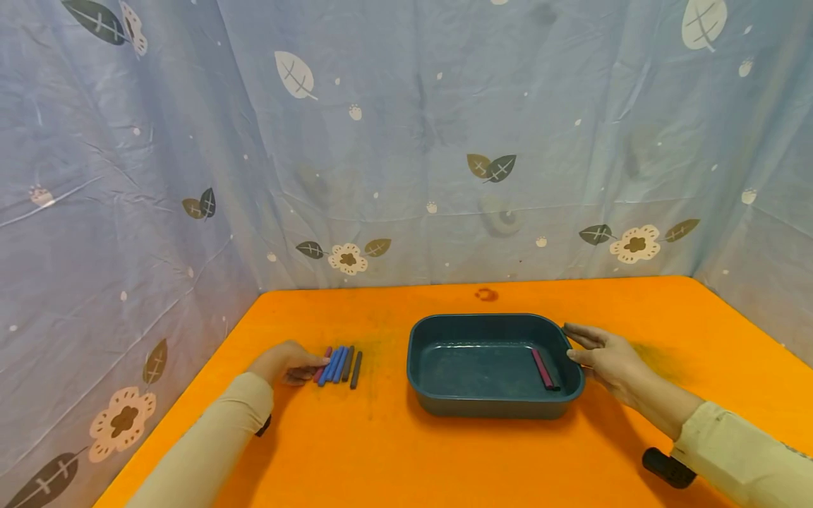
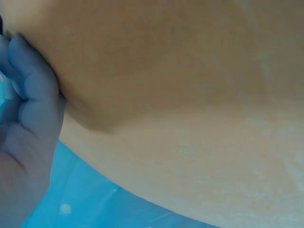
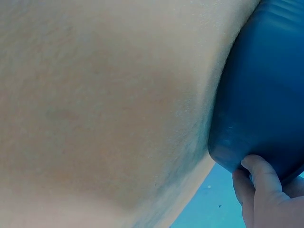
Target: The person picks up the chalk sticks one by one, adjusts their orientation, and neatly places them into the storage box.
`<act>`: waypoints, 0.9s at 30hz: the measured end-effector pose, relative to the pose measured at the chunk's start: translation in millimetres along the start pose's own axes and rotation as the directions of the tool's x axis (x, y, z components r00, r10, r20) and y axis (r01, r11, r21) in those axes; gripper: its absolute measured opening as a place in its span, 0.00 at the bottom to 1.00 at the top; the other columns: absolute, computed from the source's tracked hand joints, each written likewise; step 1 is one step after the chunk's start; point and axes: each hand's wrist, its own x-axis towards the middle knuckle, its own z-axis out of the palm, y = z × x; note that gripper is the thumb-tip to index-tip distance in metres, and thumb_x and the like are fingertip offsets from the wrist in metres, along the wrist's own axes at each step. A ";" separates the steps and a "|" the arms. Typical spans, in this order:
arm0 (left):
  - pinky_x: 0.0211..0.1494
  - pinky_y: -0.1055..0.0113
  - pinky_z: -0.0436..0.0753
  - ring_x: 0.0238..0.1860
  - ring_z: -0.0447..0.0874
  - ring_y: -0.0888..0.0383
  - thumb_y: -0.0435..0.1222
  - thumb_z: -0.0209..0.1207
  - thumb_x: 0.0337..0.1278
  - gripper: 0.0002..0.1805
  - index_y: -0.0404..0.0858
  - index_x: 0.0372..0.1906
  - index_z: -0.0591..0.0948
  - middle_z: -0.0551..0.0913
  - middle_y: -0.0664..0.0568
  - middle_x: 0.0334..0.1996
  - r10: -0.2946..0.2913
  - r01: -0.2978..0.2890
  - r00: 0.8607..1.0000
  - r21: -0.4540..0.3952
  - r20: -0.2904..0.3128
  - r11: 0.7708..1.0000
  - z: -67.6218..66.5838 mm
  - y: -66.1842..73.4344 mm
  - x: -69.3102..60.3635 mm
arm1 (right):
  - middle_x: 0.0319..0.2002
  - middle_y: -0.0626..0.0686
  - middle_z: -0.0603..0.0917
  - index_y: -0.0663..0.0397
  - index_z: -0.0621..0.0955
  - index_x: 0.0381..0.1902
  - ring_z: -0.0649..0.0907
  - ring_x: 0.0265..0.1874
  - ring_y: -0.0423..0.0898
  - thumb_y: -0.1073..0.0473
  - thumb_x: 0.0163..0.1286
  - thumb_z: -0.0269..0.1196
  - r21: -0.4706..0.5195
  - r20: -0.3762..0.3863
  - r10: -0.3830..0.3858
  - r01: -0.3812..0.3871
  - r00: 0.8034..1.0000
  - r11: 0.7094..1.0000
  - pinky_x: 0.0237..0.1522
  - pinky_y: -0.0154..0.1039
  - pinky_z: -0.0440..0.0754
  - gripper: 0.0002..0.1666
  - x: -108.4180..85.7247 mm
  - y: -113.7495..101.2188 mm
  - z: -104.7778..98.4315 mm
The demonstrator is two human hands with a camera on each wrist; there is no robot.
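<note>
At the left, a row of chalk-like coloured sticks [image 1: 341, 365] lies side by side: dull red, blue and dark. My left hand [image 1: 295, 362] is at the row's left end, its thumb across the red stick [image 1: 317, 376] and touching a blue one, other fingers curled beneath. In the left wrist view the curled fingers [image 2: 35, 76] show, but no stick. My right hand [image 1: 610, 363] grips the right end of a dark teal tray [image 1: 489, 407], thumb at the rim. The right wrist view shows fingers [image 3: 263, 175] against its outer wall. A maroon stick [image 1: 542, 369] lies inside, a dark one against it.
An orange tabletop [image 1: 381, 458] carries dusty smudges near the sticks and to the right of the tray. A reddish ring mark [image 1: 486, 294] is near the back edge. A leaf-patterned curtain [image 1: 394, 141] encloses the back and both sides.
</note>
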 end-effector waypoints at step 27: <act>0.40 0.66 0.81 0.29 0.78 0.59 0.36 0.49 0.74 0.14 0.38 0.32 0.81 0.79 0.54 0.25 0.162 -0.094 0.969 -0.326 0.186 0.940 -11.4 -12.5 -11.0 | 0.72 0.73 0.46 0.73 0.45 0.74 0.78 0.47 0.38 0.72 0.75 0.49 -0.014 -0.007 -0.004 0.003 1.000 1.000 0.43 0.35 0.83 0.37 -0.2 -0.4 -1.1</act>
